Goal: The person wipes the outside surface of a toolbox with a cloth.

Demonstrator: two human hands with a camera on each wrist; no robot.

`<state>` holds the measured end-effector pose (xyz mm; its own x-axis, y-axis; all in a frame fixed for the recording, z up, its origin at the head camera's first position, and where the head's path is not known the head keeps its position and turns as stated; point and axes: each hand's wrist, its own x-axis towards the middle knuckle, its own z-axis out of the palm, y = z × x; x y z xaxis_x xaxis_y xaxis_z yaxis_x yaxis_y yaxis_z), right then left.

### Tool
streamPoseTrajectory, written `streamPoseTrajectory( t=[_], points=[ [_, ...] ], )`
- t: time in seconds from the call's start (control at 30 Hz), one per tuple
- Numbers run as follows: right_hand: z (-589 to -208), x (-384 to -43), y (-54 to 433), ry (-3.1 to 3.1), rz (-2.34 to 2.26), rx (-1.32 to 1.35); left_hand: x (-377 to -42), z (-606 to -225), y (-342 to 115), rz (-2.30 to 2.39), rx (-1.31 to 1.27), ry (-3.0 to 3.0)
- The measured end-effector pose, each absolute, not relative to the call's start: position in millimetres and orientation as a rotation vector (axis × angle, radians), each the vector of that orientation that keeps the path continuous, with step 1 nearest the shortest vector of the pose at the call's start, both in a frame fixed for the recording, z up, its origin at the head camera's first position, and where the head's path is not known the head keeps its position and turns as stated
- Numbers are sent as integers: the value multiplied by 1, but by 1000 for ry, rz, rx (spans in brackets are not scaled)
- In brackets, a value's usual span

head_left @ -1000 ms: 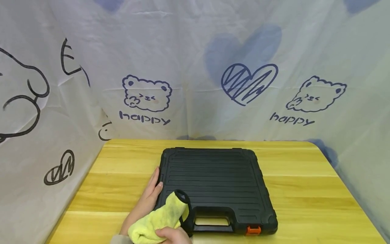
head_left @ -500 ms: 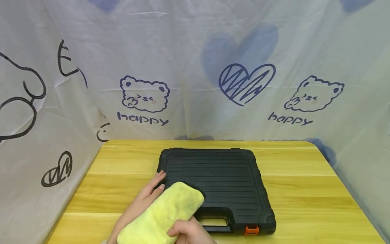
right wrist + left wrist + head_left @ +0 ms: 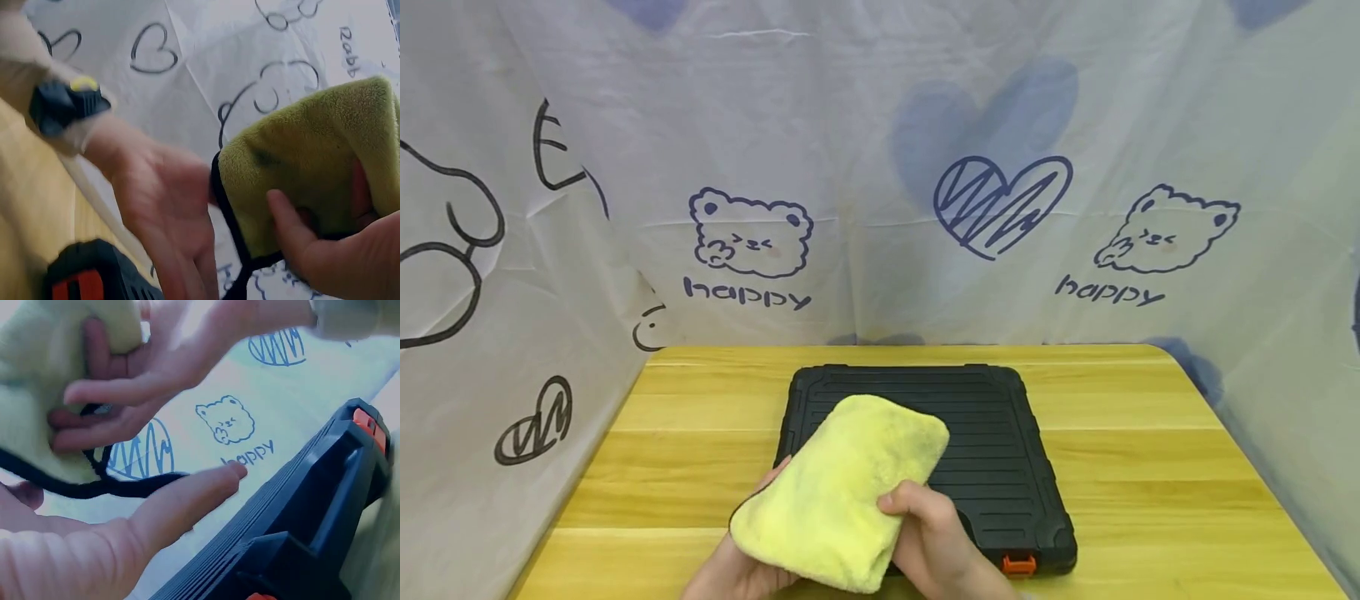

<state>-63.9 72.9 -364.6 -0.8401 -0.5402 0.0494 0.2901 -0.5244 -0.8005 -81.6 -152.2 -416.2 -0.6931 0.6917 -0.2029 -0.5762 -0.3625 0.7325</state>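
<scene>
A folded yellow cloth [image 3: 842, 492] with dark edging is held above the front left of a black plastic case [image 3: 1000, 467]. My right hand [image 3: 936, 537] pinches its right side, thumb on top and fingers underneath. My left hand [image 3: 737, 571] is under the cloth's lower left, partly hidden by it. In the left wrist view the thumb of my left hand [image 3: 131, 544] stretches out straight below the dark edging. The right wrist view shows the left palm [image 3: 169, 200] with fingers extended beside the cloth [image 3: 300, 162].
The closed case lies flat on a yellow wood-grain table [image 3: 1142, 467], an orange latch [image 3: 1019, 566] at its front right. The cloth covers most of its handle. White sheeting [image 3: 865, 167] with drawings surrounds the table at the back and sides.
The cloth has moved right and up, turning its broad yellow face to the head camera. My left hand has left the case's left edge and come beneath the cloth.
</scene>
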Motion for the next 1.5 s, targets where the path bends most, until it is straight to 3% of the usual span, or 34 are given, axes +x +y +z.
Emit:
streamPoseTrajectory(
  t=[0.07,0.43,0.7,1.07,1.27,1.5],
  points=[
    [-369,-68,79,1201,-2368,-355,-84,-415,-147,2082,113,890],
    [-381,-82,106,1358,-2199,-338,-78,-404,-152,2202,484,967],
    [-379,-87,112,1707,-2104,-204,-76,-386,-134,2143,194,1468],
    [-383,-103,135,2310,-2080,-481,-84,-365,-116,2486,-105,1429],
    [-397,-124,165,3061,-1719,-809,-99,-353,-126,2483,-48,2088],
    [-420,-146,214,3313,-1160,-433,-126,-359,-154,1978,-18,3163]
  ],
)
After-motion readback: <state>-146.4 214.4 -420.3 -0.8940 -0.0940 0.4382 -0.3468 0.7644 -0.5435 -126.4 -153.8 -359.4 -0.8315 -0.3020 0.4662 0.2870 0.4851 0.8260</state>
